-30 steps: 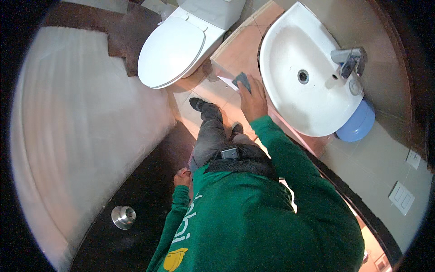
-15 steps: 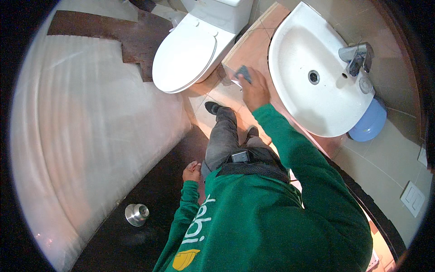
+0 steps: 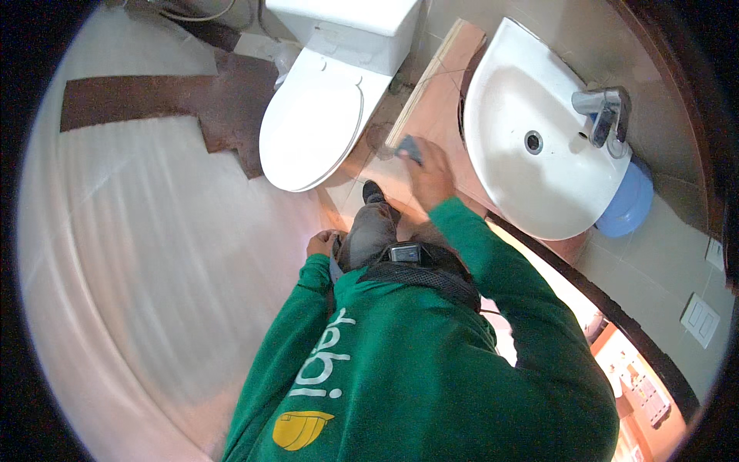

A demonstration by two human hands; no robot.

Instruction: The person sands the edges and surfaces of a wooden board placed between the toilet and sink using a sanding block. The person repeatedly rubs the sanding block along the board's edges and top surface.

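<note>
My right hand (image 3: 433, 179) is closed round a small dark grey pad (image 3: 410, 148) that looks like a sponge. It is over the tiled ledge (image 3: 433, 104), close to the ledge's front edge and left of the white washbasin (image 3: 504, 165). Whether the pad touches the tile I cannot tell. Down by my left thigh is my left hand (image 3: 322, 242), its fingers curled in beside a strip of grey cloth; what they hold, if anything, cannot be made out.
A white toilet (image 3: 312, 119) with its lid down stands ahead. Translucent plastic sheeting (image 3: 154, 254) fills the left side, with a brown panel (image 3: 146, 100) behind it. A chrome tap (image 3: 608, 104) sits on the basin, and a blue container (image 3: 627, 202) is below it.
My right hand has come a little back toward me along the ledge with the pad. My left hand has moved forward beside the thigh. The dark door with its metal knob has left view.
</note>
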